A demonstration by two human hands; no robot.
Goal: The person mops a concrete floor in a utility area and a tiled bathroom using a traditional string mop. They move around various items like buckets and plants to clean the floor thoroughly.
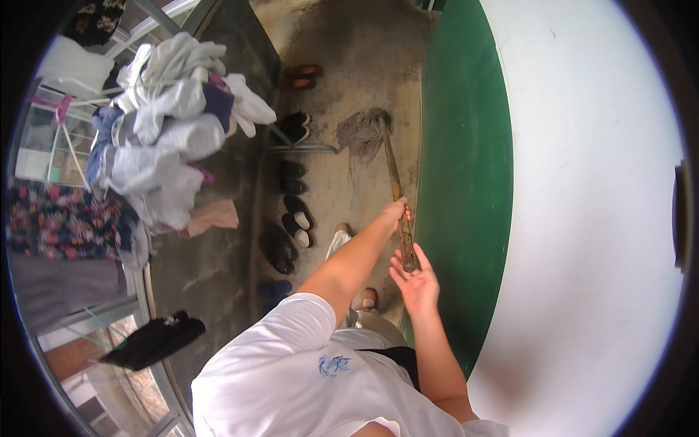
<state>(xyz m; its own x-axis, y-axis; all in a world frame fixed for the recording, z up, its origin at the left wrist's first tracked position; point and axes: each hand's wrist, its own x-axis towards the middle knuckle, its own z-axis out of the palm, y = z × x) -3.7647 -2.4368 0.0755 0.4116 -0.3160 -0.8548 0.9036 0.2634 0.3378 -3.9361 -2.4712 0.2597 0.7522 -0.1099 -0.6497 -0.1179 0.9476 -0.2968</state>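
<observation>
Long wooden mop handle (397, 191), stiff and probably fairly light in itself; weight likely gathered at the far end, in the grey stringy mop head (361, 132), soft, floppy, apt to drag and turn heavier if wet; handle surface looks worn and dark, so likely rough enough not to slip. Mop head resting on the concrete floor (342, 65), well ahead of the feet; handle slanting back from it to the hands, close beside the green lower band of the wall (459, 182).

Best taken with two hands spread along the upper part of the handle, one near the top end for steering, one lower down for pushing; already close to that here. Left hand (395, 213) closed round the handle, arm stretched forward and nearly straight, grip clamped on the wood. Right hand (415, 280) at the top end of the handle, palm up, fingers (422, 256) spread and loose, grip apart, only cupping or touching the end rather than clasping it; forearm bent and drawn in close to the body.

Row of shoes (291, 211) along the floor on the left; heap of pale laundry (171, 138) on a drying rack beyond them.
</observation>
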